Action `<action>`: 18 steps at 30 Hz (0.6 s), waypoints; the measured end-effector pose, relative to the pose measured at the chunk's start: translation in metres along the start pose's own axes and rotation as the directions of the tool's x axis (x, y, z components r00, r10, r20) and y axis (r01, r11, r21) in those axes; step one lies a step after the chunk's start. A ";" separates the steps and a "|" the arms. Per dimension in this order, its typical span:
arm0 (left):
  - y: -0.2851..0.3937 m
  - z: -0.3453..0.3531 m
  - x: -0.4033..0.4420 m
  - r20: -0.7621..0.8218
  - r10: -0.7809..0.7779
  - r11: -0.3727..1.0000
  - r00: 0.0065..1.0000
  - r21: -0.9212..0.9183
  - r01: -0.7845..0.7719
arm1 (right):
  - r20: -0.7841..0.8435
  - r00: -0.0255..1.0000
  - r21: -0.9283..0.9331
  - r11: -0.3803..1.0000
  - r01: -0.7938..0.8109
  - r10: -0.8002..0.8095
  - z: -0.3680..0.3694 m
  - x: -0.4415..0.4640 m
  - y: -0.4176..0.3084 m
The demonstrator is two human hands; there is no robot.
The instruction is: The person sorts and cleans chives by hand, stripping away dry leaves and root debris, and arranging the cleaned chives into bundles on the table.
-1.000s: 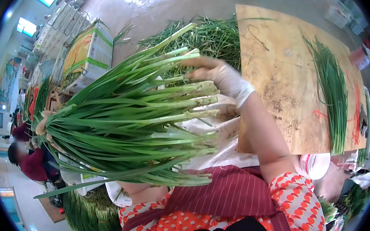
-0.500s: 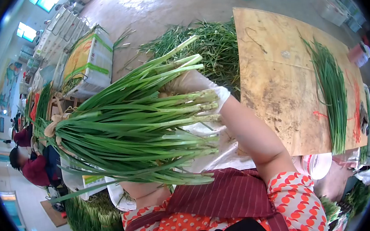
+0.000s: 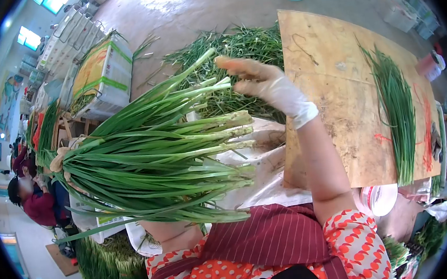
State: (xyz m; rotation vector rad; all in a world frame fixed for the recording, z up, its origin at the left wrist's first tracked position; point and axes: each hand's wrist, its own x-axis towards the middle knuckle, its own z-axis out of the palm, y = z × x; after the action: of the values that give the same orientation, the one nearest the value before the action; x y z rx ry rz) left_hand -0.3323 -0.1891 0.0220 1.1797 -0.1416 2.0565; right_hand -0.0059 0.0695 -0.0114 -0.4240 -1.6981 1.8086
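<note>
My left hand (image 3: 59,160) grips the bunch (image 3: 151,151) by its leaf end, out before my apron (image 3: 273,235); my right hand (image 3: 274,87), fingers loosely spread, holds nothing, beside the stem tips. Firm left, light right should spare the leaves.

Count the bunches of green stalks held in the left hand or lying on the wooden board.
2: a fanned-out bunch in the left hand, and a straight bunch on the right part of the wooden board. None appears hidden there.
</note>
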 end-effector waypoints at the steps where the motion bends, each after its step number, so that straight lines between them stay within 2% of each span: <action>1: 0.000 0.001 0.000 0.004 0.000 1.000 1.000 0.002 0.000 | 0.095 0.994 -0.182 0.981 0.067 -0.051 0.008 0.004 0.001; 2: 0.001 0.000 0.000 0.001 0.002 1.000 1.000 0.002 -0.002 | 0.198 0.977 -0.350 0.925 0.149 -0.082 0.016 0.009 0.002; 4: 0.001 0.002 0.001 0.003 0.002 1.000 1.000 0.007 -0.002 | 0.286 0.958 -0.189 0.981 0.051 0.005 0.027 0.019 0.008; 5: 0.001 0.002 0.001 0.003 0.002 1.000 1.000 0.010 -0.002 | 0.271 0.960 -0.262 0.954 0.148 -0.074 0.031 0.025 0.026; 7: -0.004 0.001 0.002 -0.005 0.005 1.000 1.000 0.008 -0.005 | 0.263 0.960 -0.188 0.970 0.151 -0.098 0.036 0.040 0.073; 9: -0.008 0.001 0.002 -0.017 0.004 1.000 1.000 0.010 -0.004 | 0.245 0.942 -0.318 0.899 0.301 -0.229 0.041 0.037 0.079; 10: -0.012 -0.001 0.001 -0.025 0.006 1.000 1.000 0.011 -0.006 | 0.247 0.941 -0.315 0.900 0.302 -0.229 0.043 0.032 0.078; 11: -0.015 -0.001 0.000 -0.028 0.006 1.000 1.000 0.008 -0.006 | 0.154 0.986 -0.094 0.993 0.071 -0.056 0.045 0.026 0.077; 12: -0.019 -0.003 0.001 -0.035 0.008 1.000 0.999 0.005 -0.007 | 0.104 0.985 0.149 0.977 -0.155 0.141 0.046 0.022 0.075; 13: -0.022 -0.005 0.000 -0.044 0.013 1.000 0.999 0.002 -0.013 | 0.036 0.986 0.190 0.967 -0.169 0.166 0.050 0.022 0.075; 14: -0.025 -0.005 -0.001 -0.048 0.015 1.000 0.999 -0.004 -0.015 | 0.035 0.986 0.190 0.967 -0.169 0.166 0.050 0.018 0.072; 16: -0.029 -0.008 -0.001 -0.059 0.019 1.000 0.998 -0.009 -0.019 | -0.176 0.975 0.211 0.973 -0.094 0.132 0.050 0.011 0.050; 17: -0.030 -0.009 -0.002 -0.063 0.024 1.000 0.998 -0.014 -0.025 | -0.218 0.976 -0.009 1.000 0.016 -0.018 0.037 0.010 0.042; 18: -0.030 -0.010 -0.003 -0.066 0.028 0.999 0.997 -0.015 -0.029 | -0.228 0.969 0.178 0.982 -0.058 0.098 0.027 0.006 0.036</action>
State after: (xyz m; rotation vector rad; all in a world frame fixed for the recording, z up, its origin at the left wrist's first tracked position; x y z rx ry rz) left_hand -0.3189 -0.1649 0.0067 1.1046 -0.1432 2.1133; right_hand -0.0347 0.0530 -0.0422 -0.6134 -1.3715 1.8600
